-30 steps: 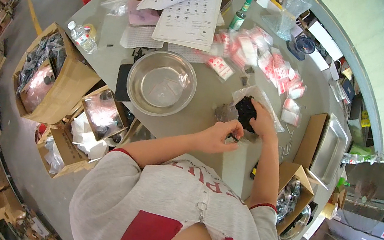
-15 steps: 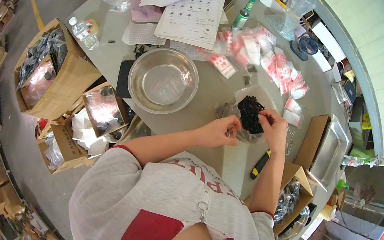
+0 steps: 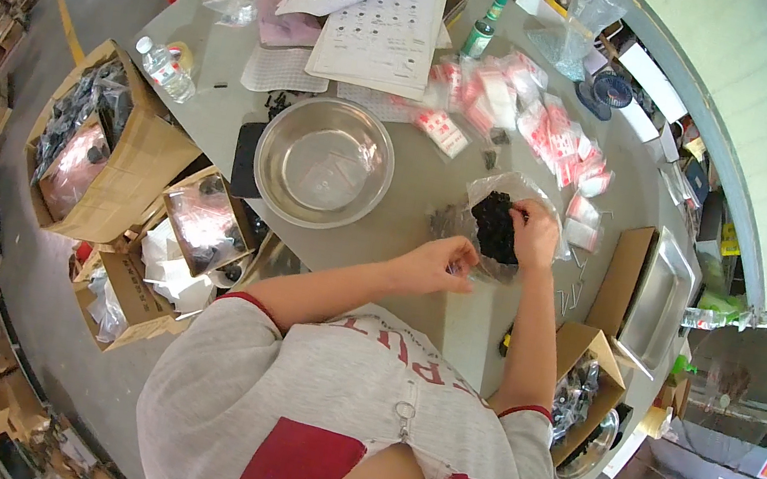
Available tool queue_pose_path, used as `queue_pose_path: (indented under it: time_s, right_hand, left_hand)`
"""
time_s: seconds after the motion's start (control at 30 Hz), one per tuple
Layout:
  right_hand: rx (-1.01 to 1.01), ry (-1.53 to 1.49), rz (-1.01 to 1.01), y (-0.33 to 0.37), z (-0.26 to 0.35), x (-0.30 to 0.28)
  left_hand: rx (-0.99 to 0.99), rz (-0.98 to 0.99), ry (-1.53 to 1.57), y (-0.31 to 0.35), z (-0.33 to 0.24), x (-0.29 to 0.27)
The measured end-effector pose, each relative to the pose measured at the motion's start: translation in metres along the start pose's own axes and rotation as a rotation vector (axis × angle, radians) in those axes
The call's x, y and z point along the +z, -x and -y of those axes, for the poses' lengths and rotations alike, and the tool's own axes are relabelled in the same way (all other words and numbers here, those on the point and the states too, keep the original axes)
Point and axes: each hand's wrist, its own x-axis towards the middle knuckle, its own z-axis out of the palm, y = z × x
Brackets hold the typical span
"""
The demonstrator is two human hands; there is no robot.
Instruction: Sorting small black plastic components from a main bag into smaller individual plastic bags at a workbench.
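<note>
A heap of small black parts (image 3: pixel 493 229) lies on an opened clear plastic bag (image 3: pixel 480 186) at the middle right of the table. The fingers of my right hand (image 3: pixel 537 237) are pinched together at the heap's right side, among the black pieces; their exact shape is too small to make out. Just left of the bag, my left hand (image 3: pixel 442 262) is held curled, thumb toward fingers. Something small seems to be between its fingertips, but I cannot make it out. A steel bowl (image 3: pixel 374 199) stands left of my hands, with a clear bag (image 3: pixel 328 175) inside.
Several red-and-white small bags (image 3: pixel 553 138) spread beyond the heap. Printed sheets (image 3: pixel 376 40), a green bottle (image 3: pixel 483 28) and a small fan (image 3: pixel 612 90) sit at the back. Cardboard boxes (image 3: pixel 137 168) stand left; a steel tray (image 3: pixel 653 305) and an open box (image 3: pixel 582 385) are right.
My right hand has shifted up and left, further over the black heap. The left hand has dropped slightly down and left. My right forearm now covers most of the black-and-yellow tool beside it.
</note>
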Motion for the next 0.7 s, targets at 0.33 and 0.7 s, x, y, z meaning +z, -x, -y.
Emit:
queue_pose_path:
  time_s: [0.33,0.7]
  right_hand:
    - [-0.077,0.187,0.03,0.004,0.012,-0.013]
    - [-0.264,-0.409,0.497,0.042,0.088,-0.077]
  left_hand:
    - [-0.021,-0.022,0.029,0.006,-0.003,-0.007]
    - [0.003,0.074,0.185,-0.003,-0.004,0.005]
